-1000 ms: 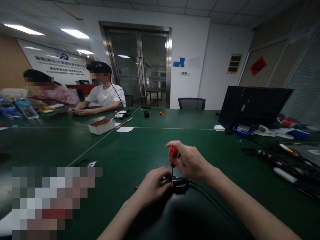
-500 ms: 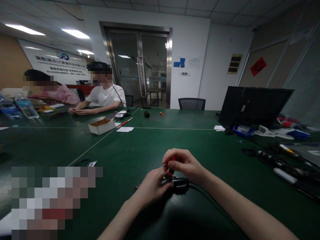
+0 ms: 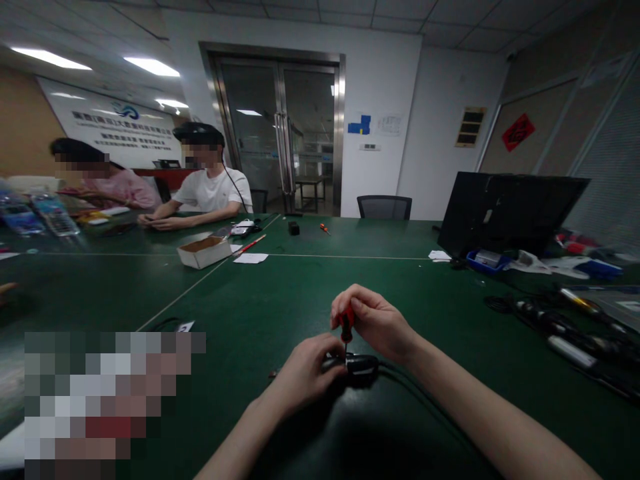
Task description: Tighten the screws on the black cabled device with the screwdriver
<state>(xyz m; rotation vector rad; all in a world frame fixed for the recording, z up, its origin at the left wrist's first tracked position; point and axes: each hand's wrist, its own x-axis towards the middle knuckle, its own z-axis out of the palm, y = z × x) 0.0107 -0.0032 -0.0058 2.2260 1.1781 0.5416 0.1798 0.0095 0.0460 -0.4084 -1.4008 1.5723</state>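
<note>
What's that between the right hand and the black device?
A red screwdriver, seen in the head view: the right hand holds its handle, and the thin shaft points down at the black device.

The screwdriver (image 3: 347, 327) stands over the device (image 3: 363, 367).

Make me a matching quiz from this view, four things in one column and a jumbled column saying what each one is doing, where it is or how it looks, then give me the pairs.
Column one:
1. Left hand
2. White box
3. Right hand
4. Black monitor

Column two:
A. Gripping the red screwdriver
B. Standing by the blue tray
C. Holding the black corded device
D. Open at the top, brown inside

Pairs: 1-C, 2-D, 3-A, 4-B
</note>
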